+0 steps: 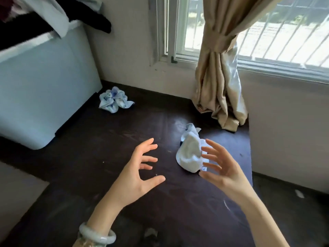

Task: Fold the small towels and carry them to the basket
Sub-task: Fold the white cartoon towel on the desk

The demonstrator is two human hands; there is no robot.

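Observation:
A crumpled pale blue small towel (189, 150) lies on the dark wooden table (89, 157), right of centre. Farther back on the left lies a second crumpled towel (114, 99), white with blue patches. My right hand (220, 168) hovers just right of the pale blue towel, fingers spread, its fingertips overlapping the towel's edge. My left hand (140, 172) is open to the towel's left, well apart from it, fingers spread. A light blue basket (44, 82) stands at the left with clothes draped over its rim.
A tied beige curtain (219, 73) hangs down onto the table's back right. Behind it is a barred window (284, 38). White walls close the table at the back and right. The table's right edge drops to the floor.

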